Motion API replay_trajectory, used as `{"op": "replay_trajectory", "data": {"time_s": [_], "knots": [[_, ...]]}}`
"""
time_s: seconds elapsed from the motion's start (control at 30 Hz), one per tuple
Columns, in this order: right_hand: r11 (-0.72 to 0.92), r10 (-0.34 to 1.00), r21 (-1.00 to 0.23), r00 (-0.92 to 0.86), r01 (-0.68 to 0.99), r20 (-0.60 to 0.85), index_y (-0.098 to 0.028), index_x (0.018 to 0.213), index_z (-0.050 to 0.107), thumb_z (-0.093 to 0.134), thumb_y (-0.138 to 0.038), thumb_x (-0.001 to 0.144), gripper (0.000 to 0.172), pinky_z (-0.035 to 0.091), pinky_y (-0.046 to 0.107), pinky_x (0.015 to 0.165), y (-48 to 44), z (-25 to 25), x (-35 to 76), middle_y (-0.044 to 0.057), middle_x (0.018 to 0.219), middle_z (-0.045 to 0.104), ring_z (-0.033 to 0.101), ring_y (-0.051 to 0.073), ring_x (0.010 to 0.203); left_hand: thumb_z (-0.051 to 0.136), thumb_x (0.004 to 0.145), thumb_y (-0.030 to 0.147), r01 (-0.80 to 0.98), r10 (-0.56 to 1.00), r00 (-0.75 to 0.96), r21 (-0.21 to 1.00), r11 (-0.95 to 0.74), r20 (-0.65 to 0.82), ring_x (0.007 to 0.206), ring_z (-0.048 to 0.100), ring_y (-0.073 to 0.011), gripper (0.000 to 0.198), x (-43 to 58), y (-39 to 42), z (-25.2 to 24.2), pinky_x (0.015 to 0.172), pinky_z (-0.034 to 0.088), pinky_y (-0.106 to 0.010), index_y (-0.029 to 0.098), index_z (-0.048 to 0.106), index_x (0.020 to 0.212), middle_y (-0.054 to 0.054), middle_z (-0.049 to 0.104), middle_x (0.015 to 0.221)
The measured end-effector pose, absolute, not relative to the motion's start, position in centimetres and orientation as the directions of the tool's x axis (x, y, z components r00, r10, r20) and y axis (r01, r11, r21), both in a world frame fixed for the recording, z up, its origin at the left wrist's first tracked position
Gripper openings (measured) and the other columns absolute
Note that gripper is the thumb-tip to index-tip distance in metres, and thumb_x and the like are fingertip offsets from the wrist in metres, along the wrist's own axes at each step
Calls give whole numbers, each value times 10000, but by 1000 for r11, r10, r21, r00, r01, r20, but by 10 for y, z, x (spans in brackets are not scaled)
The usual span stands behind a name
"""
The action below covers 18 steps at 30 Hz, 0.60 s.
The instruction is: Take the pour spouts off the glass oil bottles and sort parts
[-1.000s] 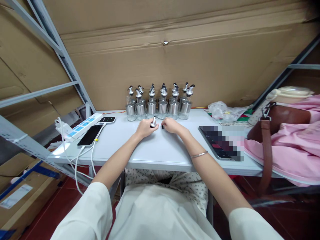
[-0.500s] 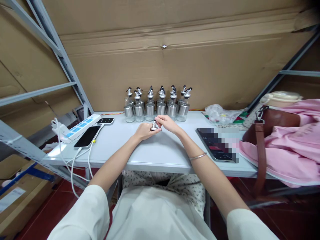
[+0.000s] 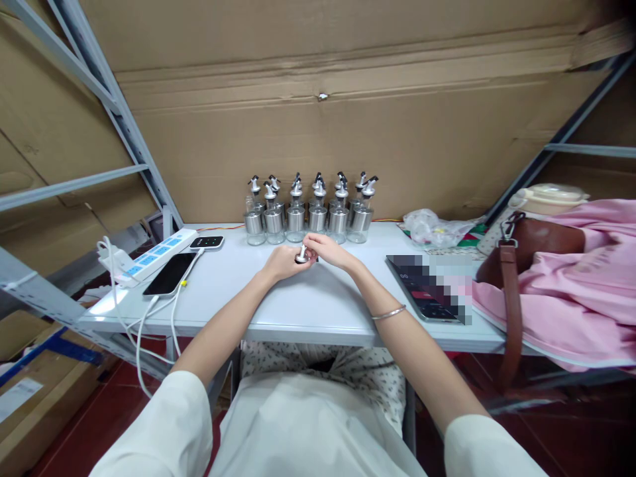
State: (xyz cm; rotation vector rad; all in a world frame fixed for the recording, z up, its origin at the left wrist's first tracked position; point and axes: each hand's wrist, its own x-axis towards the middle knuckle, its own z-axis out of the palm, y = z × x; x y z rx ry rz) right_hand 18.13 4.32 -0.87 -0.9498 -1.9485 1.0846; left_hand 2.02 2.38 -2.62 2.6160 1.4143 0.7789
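Observation:
Just above the table, my left hand (image 3: 283,263) is closed around a silver-and-black pour spout (image 3: 301,254). My right hand (image 3: 326,250) comes in from the other side, its fingers pinched on the same spout and partly covering it. Behind both hands, several glass bottles (image 3: 295,220) with brushed-metal sleeves stand upright in two rows. Most carry silver pour spouts (image 3: 369,187) with black tips. At the front left, one bottle (image 3: 255,225) appears to have a bare neck.
On the left of the table (image 3: 218,311) lie a power strip (image 3: 161,255), a phone (image 3: 170,273) with white cables and a small black device (image 3: 207,243). To the right are a tablet (image 3: 422,291), a plastic bag (image 3: 432,227), a brown bag (image 3: 541,242) and pink cloth (image 3: 556,305).
The pour spout has turned slightly in my hands, and my right fingers now wrap further over it. The whole view has shifted a little.

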Motion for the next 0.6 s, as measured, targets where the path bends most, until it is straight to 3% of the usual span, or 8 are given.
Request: {"op": "replay_trajectory", "data": {"time_s": [0.17, 0.43, 0.6], "knots": [[423, 846, -865, -459, 270, 270, -190, 629, 438, 405, -309, 748, 172, 349, 230, 580, 40, -7, 180, -37, 600, 482, 450, 108, 600, 564, 799, 386, 752, 781, 450, 287, -593, 433, 627, 588, -157, 230, 20, 27, -29, 601, 348, -242, 178, 662, 788, -45, 678, 698], [506, 836, -757, -451, 414, 313, -198, 528, 393, 372, -294, 716, 213, 315, 248, 584, 36, -1, 182, -31, 516, 448, 419, 113, 559, 560, 790, 374, 742, 784, 469, 299, -599, 407, 603, 576, -155, 227, 22, 26, -30, 586, 339, -245, 172, 640, 721, -38, 659, 649], [497, 846, -760, -431, 420, 315, -196, 533, 405, 377, -324, 754, 256, 321, 246, 581, 35, -1, 180, -33, 513, 450, 423, 110, 551, 557, 787, 359, 751, 796, 450, 312, -583, 406, 582, 554, -143, 223, 22, 26, -29, 575, 323, -241, 168, 633, 700, -34, 648, 636]]}}
